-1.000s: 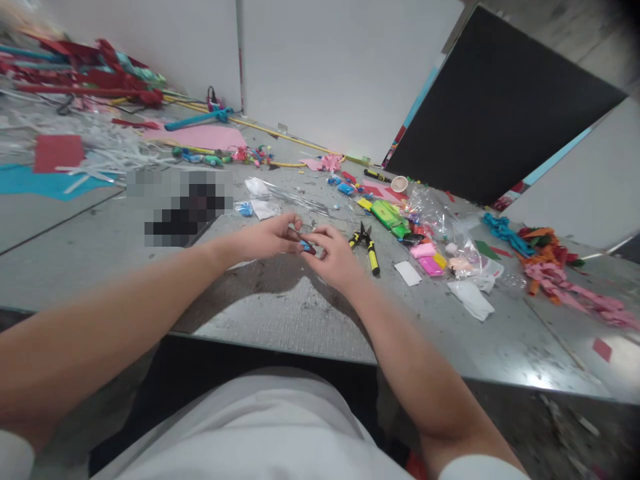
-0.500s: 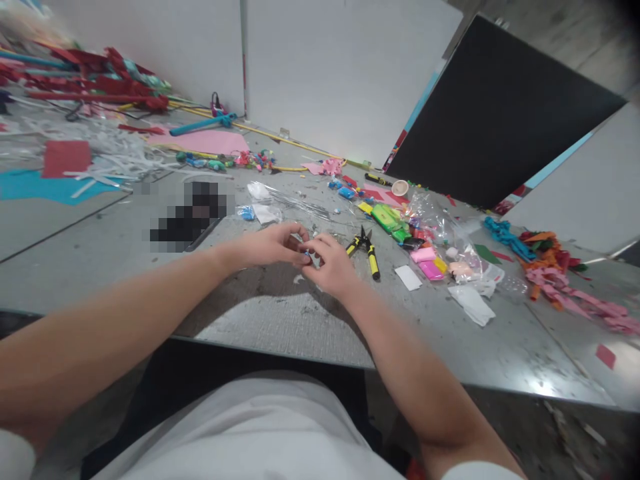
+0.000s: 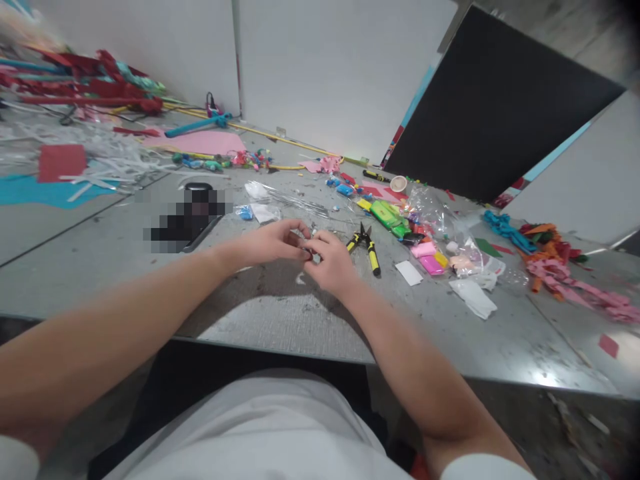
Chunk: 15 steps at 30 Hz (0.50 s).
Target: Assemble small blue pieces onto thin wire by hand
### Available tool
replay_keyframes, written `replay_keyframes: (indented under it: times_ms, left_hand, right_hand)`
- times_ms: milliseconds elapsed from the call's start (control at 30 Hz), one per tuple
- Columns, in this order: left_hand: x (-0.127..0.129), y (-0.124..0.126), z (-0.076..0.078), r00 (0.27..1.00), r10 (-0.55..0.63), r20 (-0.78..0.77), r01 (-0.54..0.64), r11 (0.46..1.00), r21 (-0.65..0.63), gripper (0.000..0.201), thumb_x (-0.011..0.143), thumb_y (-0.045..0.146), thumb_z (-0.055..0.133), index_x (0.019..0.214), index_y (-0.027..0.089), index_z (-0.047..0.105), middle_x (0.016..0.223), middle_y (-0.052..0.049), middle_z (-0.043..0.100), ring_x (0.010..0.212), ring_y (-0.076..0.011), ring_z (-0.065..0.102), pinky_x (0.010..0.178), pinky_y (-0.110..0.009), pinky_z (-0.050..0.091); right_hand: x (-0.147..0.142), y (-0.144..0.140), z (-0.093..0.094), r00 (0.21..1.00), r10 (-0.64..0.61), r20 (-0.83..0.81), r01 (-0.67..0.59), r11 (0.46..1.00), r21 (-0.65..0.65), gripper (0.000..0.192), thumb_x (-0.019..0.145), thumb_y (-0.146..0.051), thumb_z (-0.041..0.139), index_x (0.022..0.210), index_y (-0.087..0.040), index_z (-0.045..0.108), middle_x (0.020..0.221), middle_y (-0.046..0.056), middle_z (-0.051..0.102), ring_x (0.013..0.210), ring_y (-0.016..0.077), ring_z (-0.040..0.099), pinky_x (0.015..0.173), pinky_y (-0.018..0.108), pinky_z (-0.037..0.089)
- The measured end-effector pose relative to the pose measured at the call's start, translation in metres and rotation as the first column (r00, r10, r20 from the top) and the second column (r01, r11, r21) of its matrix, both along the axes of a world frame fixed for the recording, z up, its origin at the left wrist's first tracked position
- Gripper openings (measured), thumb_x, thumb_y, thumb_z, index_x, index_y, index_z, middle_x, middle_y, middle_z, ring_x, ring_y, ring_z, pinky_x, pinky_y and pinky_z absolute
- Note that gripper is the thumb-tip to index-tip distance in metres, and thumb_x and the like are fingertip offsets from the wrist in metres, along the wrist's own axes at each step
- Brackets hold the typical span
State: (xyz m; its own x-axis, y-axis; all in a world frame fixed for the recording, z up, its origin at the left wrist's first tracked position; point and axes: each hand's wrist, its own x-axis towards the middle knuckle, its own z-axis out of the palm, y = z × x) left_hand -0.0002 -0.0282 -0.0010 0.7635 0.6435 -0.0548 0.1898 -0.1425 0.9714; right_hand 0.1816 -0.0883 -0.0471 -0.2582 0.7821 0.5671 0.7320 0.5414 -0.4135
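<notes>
left hand [image 3: 273, 241]: fingers pinched on small dark piece [image 3: 309, 254] | right hand [image 3: 333, 261]: fingertips closed on same piece | piece: between both hands, just above grey worktop [image 3: 280, 320] centre | yellow-handled cutters [image 3: 367, 244]: just right of right hand
</notes>
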Motion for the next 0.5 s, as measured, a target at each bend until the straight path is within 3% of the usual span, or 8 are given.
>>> replay_keyframes:
  times_ms: [267, 500]
  left_hand:
    - [-0.006, 0.012, -0.008, 0.996, -0.003, 0.091, 0.005, 1.0, -0.027, 0.04, 0.073, 0.027, 0.083, 0.104, 0.022, 0.058, 0.077, 0.002, 0.071, 0.064, -0.0126, 0.063, 0.058, -0.023, 0.043]
    - [-0.007, 0.014, -0.005, 0.994, 0.012, 0.107, -0.017, 0.999, 0.043, 0.04, 0.074, 0.035, 0.086, 0.1, 0.021, 0.059, 0.077, 0.001, 0.072, 0.065, -0.0143, 0.065, 0.057, -0.024, 0.042]
  right_hand:
    - [0.0, -0.003, 0.004, 0.996, -0.06, -0.066, 0.062, 0.998, 0.03, 0.007, 0.084, -0.017, 0.063, 0.086, -0.019, 0.07, 0.083, 0.002, 0.059, 0.074, 0.0161, 0.052, 0.071, 0.03, 0.043]
    - [0.002, -0.005, 0.008, 0.994, -0.092, -0.063, 0.093, 0.996, 0.012, 0.007, 0.09, -0.02, 0.066, 0.09, -0.018, 0.073, 0.079, 0.002, 0.061, 0.075, 0.017, 0.055, 0.074, 0.03, 0.043]
